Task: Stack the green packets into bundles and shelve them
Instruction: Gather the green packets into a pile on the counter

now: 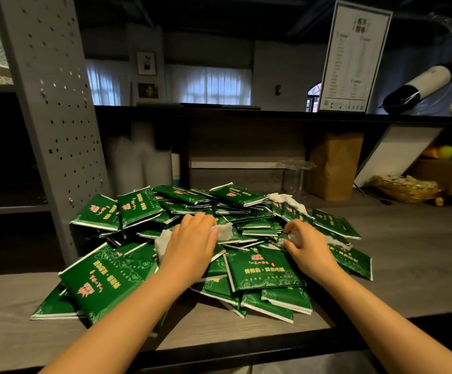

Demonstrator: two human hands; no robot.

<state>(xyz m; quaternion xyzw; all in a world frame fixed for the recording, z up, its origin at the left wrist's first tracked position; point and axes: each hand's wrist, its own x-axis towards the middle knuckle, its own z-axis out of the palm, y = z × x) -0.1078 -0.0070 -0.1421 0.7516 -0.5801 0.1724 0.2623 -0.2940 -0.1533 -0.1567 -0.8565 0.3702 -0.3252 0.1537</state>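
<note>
A loose heap of green packets (262, 268) with red and gold print covers the middle of the grey wooden counter (408, 265). White tissue (226, 231) pokes out among them. My left hand (192, 241) lies on top of the heap with its fingers curled over a piece of white tissue. My right hand (304, 245) reaches into the heap further right, its fingertips pinching a small white tissue scrap between packets. A large packet (106, 279) lies at the heap's front left.
A grey perforated shelf upright (55, 117) with dark shelves stands at the left. Behind the heap are stacked cups (175, 168), a brown paper bag (333, 166), a glass jar (293, 176) and a leaning white board (397, 155). A menu stand (354, 58) tops the upper ledge.
</note>
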